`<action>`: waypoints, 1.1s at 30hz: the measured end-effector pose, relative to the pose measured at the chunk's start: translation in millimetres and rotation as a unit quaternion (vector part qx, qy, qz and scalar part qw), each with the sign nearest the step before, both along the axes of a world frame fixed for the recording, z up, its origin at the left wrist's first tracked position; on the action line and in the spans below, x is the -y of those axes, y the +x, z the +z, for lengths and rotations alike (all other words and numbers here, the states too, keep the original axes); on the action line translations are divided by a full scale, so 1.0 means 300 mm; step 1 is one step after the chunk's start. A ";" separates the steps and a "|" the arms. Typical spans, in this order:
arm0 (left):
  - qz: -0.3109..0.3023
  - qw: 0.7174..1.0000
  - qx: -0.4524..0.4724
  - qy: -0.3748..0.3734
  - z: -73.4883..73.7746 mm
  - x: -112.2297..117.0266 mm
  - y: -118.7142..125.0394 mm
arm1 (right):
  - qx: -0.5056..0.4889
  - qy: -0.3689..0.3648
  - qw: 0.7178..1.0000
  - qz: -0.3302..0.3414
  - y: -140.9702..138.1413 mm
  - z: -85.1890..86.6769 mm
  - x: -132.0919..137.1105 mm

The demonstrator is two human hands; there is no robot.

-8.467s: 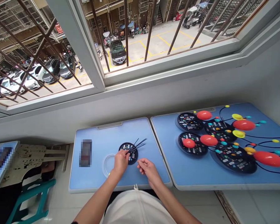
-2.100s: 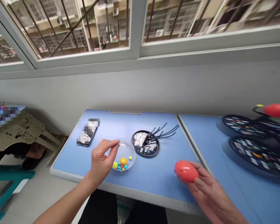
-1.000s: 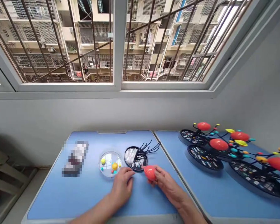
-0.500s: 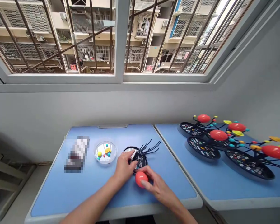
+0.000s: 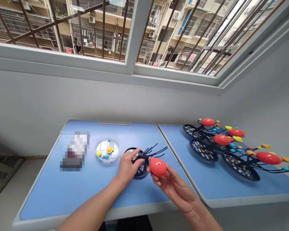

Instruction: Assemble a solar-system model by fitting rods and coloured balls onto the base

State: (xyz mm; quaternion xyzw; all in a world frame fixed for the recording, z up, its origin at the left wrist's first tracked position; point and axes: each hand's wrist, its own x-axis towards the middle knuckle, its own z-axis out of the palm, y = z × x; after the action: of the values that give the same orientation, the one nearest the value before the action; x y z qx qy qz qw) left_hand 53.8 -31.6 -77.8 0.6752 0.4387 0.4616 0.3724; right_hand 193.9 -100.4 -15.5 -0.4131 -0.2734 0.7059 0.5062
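Observation:
My right hand (image 5: 170, 181) holds a red ball (image 5: 158, 167) from below and the side; a small dark hole shows on its face. My left hand (image 5: 130, 165) grips the black post with thin curved black arms (image 5: 156, 150), just left of the ball. Under it lies a round black printed base (image 5: 141, 170), partly hidden by the left hand. To the left stands a clear round dish (image 5: 107, 159) holding several small balls, among them a yellow ringed one (image 5: 109, 149), a plain yellow one (image 5: 99, 153) and turquoise ones (image 5: 107, 156).
On the right-hand blue table stand several assembled planet models with red balls (image 5: 222, 140) and black bases (image 5: 203, 150). A pixelated item (image 5: 75, 149) lies at the left of my blue table (image 5: 86, 189). A gap separates the tables; behind are a wall and a barred window.
My right hand has raised the red ball up and to the right and turned it, so its hole now shows. My left hand stays on the black post. The view has tilted.

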 end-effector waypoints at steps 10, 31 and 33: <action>-0.064 0.996 0.004 0.060 0.001 -0.004 0.030 | 0.599 0.316 0.735 0.041 0.058 0.118 -0.123; -0.087 0.987 -0.103 0.087 -0.031 -0.020 0.036 | 0.568 0.186 0.772 0.214 0.104 0.121 -0.272; -0.088 0.986 -0.108 0.086 -0.033 -0.021 0.035 | 0.547 0.176 0.785 0.231 0.103 0.125 -0.284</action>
State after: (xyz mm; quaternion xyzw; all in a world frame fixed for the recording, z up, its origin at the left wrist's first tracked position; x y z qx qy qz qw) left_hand 64.4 -25.4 -87.8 0.7868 0.3733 0.3874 0.3025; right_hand 224.7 -15.2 22.0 -0.5585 -0.7109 0.3974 0.1576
